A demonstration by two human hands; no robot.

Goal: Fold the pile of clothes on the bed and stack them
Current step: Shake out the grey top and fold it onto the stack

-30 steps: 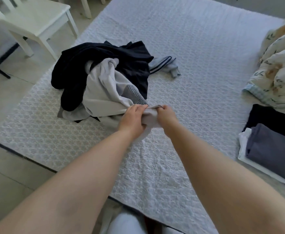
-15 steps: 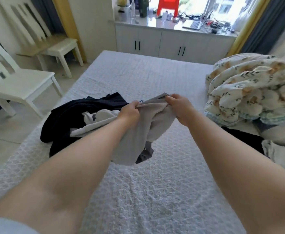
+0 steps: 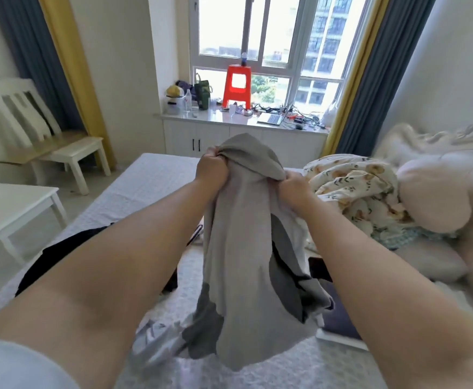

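Your two forearms reach out over the bed (image 3: 151,178), and between them hangs the grey garment (image 3: 243,248), lifted clear of the bed with its lower edge dangling above the cover. Your left hand (image 3: 211,171) has its fingers bunched tight on the garment's top edge; your right hand (image 3: 295,183), slightly lower, clamps the same edge just beside it. Left of the garment, dark clothes (image 3: 61,256) lie on the bed. To its right sits a patterned quilt (image 3: 353,186). Beyond the garment, a red stool (image 3: 236,85) stands on the window counter.
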